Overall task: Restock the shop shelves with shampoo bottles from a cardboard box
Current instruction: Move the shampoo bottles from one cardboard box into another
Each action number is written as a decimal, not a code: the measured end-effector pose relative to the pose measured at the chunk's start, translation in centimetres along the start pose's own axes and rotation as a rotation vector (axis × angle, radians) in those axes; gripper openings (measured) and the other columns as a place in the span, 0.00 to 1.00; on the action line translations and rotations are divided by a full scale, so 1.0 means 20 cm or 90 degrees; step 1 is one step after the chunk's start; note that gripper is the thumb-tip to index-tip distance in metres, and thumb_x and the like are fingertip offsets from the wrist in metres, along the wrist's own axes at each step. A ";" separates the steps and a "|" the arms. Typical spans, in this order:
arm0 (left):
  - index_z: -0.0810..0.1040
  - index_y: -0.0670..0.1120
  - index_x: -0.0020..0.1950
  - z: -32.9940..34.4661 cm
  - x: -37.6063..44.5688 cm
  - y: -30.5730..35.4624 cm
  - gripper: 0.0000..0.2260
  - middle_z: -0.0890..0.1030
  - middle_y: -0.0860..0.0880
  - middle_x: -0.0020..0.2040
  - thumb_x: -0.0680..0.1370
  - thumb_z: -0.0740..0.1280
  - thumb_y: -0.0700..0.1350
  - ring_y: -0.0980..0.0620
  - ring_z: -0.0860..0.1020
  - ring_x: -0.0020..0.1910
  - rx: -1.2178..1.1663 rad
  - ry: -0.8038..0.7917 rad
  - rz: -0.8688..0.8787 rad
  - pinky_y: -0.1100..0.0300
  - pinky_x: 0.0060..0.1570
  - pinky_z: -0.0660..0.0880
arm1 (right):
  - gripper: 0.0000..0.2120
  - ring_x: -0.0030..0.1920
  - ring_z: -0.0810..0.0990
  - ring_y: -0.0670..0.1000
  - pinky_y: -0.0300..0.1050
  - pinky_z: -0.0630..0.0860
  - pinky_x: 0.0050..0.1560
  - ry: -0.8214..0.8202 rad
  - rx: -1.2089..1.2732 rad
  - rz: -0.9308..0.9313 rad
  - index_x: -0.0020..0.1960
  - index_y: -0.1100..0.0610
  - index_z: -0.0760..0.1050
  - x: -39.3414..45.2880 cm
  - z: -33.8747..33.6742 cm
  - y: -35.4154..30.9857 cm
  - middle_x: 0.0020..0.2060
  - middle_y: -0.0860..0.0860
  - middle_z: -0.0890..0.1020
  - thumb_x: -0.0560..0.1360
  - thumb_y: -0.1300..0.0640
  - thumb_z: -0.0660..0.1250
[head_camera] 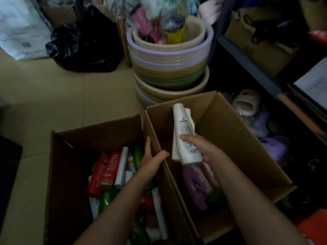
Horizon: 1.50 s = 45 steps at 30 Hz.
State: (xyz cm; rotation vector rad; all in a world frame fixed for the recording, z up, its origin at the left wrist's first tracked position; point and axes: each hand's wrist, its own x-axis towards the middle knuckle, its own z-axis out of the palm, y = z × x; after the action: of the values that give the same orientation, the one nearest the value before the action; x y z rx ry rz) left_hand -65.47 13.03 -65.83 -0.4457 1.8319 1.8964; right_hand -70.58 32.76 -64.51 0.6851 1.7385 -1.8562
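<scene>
Two open cardboard boxes side by side on the tiled floor [53, 96], lower half of the frame.

Left box [85, 138], lower left of centre: packed with a jumble of bottles lying flat. Red bottles [104, 172] at its left, a white tube [121, 167] beside them, green bottles [138, 156] near the dividing wall, more white and green ones toward the bottom edge.

Right box [230, 135], centre right: mostly bare inside. Purple bottles [196, 184] lie at its near end, something green just below them, too dark to identify.

Left hand [150, 163]: clamped on the shared wall between the boxes, fingers inside the left box, thumb hooked over into the right one. No bottle in it.

Right hand [203, 152]: closed around the lower end of two white shampoo bottles [185, 131], held together above the right box, caps pointing toward the top of the frame, back label facing the camera. Label text is too blurred to read.

Behind the boxes, centre top: a stack of plastic basins [168, 68], pastel colours, with wrapped goods stuffed in the top one. Black plastic bag [85, 45] upper left, white sack [19, 27] beside it at the far left. Right edge: dark metal shelf [251, 66] with cardboard boxes on it, packaged purple and white items below.
</scene>
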 end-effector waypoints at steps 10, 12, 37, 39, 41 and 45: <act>0.71 0.47 0.73 -0.48 -0.20 0.19 0.29 0.79 0.40 0.65 0.75 0.64 0.60 0.41 0.78 0.63 -0.317 -0.048 0.052 0.41 0.63 0.75 | 0.17 0.48 0.85 0.54 0.49 0.82 0.51 -0.280 0.044 -0.136 0.59 0.58 0.77 -0.41 0.57 -0.18 0.48 0.55 0.86 0.70 0.57 0.71; 0.73 0.45 0.71 -0.57 -0.23 0.12 0.23 0.80 0.39 0.63 0.78 0.67 0.51 0.39 0.79 0.62 -0.360 0.004 0.042 0.40 0.59 0.78 | 0.19 0.51 0.85 0.56 0.51 0.81 0.53 -0.249 -0.018 -0.089 0.60 0.59 0.78 -0.35 0.73 -0.06 0.51 0.56 0.85 0.71 0.58 0.75; 0.53 0.63 0.78 0.26 -0.12 0.04 0.45 0.69 0.51 0.75 0.65 0.70 0.58 0.45 0.72 0.69 0.050 0.150 0.004 0.42 0.68 0.71 | 0.07 0.37 0.79 0.55 0.50 0.78 0.43 0.256 -0.141 -0.043 0.49 0.60 0.78 0.06 0.11 -0.01 0.39 0.58 0.80 0.78 0.58 0.63; 0.53 0.65 0.78 0.27 -0.12 0.02 0.41 0.71 0.51 0.73 0.67 0.67 0.54 0.44 0.74 0.66 0.052 0.183 -0.001 0.42 0.66 0.72 | 0.18 0.53 0.80 0.60 0.52 0.76 0.59 0.227 -0.280 0.073 0.66 0.62 0.74 0.16 0.02 0.11 0.53 0.61 0.81 0.79 0.55 0.62; 0.55 0.63 0.79 0.25 -0.12 -0.01 0.37 0.72 0.51 0.72 0.72 0.65 0.50 0.47 0.75 0.64 0.051 0.193 0.026 0.45 0.65 0.73 | 0.21 0.64 0.76 0.59 0.49 0.73 0.62 0.166 -0.487 0.131 0.72 0.63 0.68 0.16 -0.04 0.23 0.66 0.61 0.75 0.81 0.58 0.61; 0.58 0.61 0.79 0.21 -0.12 -0.05 0.35 0.76 0.54 0.68 0.73 0.66 0.50 0.55 0.76 0.61 0.000 0.202 0.069 0.51 0.66 0.73 | 0.33 0.66 0.75 0.59 0.50 0.78 0.58 0.065 -0.565 0.302 0.74 0.61 0.65 0.23 -0.09 0.51 0.70 0.59 0.73 0.74 0.50 0.72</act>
State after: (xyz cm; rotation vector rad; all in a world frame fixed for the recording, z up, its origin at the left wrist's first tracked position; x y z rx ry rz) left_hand -62.44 17.04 -65.16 -0.6940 2.0924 1.9883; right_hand -67.31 33.96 -75.27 0.7227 1.9877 -0.6327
